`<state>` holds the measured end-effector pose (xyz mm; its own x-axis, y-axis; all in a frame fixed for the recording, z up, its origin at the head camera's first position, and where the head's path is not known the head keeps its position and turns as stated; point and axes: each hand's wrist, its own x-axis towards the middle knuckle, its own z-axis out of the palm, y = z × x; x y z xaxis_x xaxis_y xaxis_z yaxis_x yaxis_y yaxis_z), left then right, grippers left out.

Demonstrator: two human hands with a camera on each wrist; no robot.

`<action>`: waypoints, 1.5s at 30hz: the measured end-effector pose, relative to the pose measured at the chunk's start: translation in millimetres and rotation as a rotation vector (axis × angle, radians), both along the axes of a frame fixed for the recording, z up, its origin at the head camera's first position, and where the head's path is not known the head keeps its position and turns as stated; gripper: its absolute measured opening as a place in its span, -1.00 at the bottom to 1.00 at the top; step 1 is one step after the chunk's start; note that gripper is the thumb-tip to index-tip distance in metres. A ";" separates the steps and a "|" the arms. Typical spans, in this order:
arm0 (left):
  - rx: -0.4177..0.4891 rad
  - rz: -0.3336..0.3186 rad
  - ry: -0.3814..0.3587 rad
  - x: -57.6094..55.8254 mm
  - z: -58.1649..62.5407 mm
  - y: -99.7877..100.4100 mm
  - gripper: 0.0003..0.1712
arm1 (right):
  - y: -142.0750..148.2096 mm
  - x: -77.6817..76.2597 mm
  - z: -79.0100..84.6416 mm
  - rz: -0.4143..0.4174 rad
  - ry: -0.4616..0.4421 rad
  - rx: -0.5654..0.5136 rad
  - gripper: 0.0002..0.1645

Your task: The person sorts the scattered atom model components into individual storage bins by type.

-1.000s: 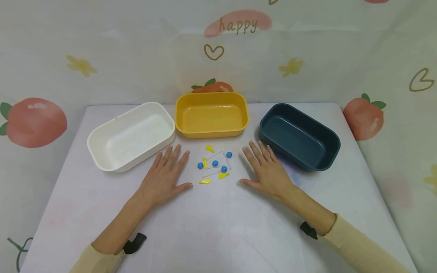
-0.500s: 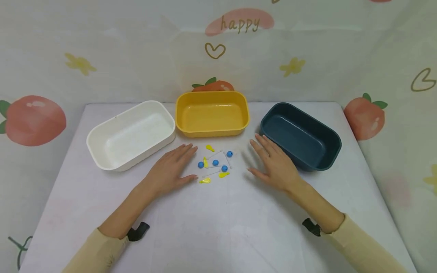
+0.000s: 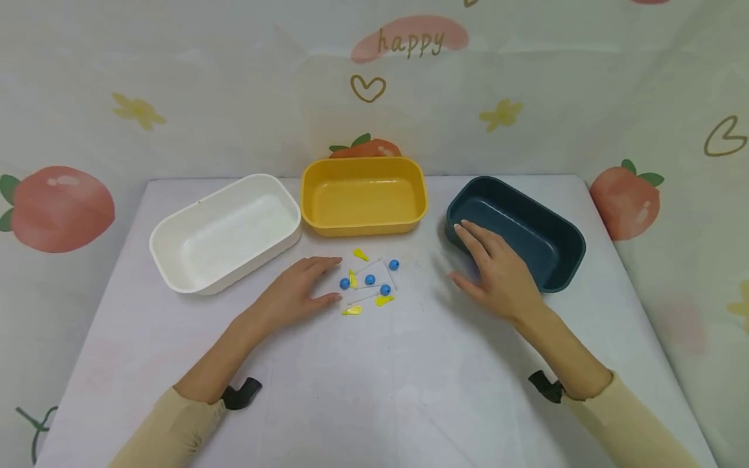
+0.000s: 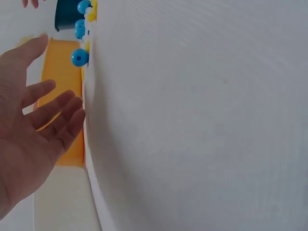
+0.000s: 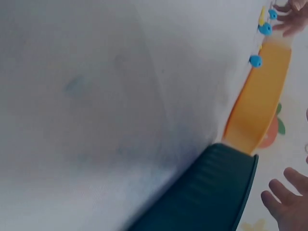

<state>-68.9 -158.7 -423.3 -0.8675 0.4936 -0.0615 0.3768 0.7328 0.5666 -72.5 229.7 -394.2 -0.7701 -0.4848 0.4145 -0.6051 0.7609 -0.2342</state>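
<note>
From where I stand, the left hand point(image 3: 292, 289) is now turned more onto its side and has come closer to the small pieces. It is released: the fingers are relaxed and hold nothing. Just to the right of its fingertips lie four blue beads point(image 3: 370, 279), four yellow drop-shaped pieces point(image 3: 352, 311) and some thin white sticks point(image 3: 363, 299), all loose on the worktop point(image 3: 386, 390) and, as it seems, not displaced.

The right hand point(image 3: 503, 276) has lifted and gone away from these pieces, to its own right. It hangs now over the near edge of the dark container point(image 3: 552, 253), also released, with nothing in the fingers. The white container point(image 3: 170, 276) is beyond the left hand, and the yellow container point(image 3: 364, 230) is ahead, between the two hands.

For me, this change means that the left hand is the nearer one to the pieces, while none of them is picked up.
</note>
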 end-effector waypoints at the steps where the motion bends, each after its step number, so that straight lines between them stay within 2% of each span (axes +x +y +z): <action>1: 0.019 0.004 -0.015 -0.8 -0.4 0.4 -0.22 | 2.1 -0.3 0.0 -0.009 0.006 -0.006 -0.06; 8: 0.127 -0.002 -0.094 -1.8 -4.8 3.4 -0.36 | 16.5 1.0 1.4 -0.056 0.049 -0.031 -0.05; 18: 0.196 -0.003 -0.133 -4.7 -8.4 9.5 -0.44 | 35.2 3.3 4.4 -0.116 0.055 -0.092 -0.10; 24: 0.245 0.038 -0.160 -7.3 -13.2 13.2 -0.51 | 48.0 5.6 5.9 -0.172 0.054 -0.125 -0.01; 38: 0.230 0.099 -0.172 -10.6 -15.5 21.7 -0.65 | 78.1 15.2 4.7 -0.296 -0.006 -0.140 0.06; 45: 0.205 0.104 -0.168 -11.2 -15.4 22.4 -0.72 | 92.4 19.3 2.7 -0.344 -0.003 -0.170 0.04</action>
<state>-80.1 -136.2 -438.6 -0.9003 0.4193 -0.1167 0.1939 0.6266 0.7548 -53.2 322.1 -391.5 -0.8771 -0.1223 0.4645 -0.3201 0.8698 -0.3755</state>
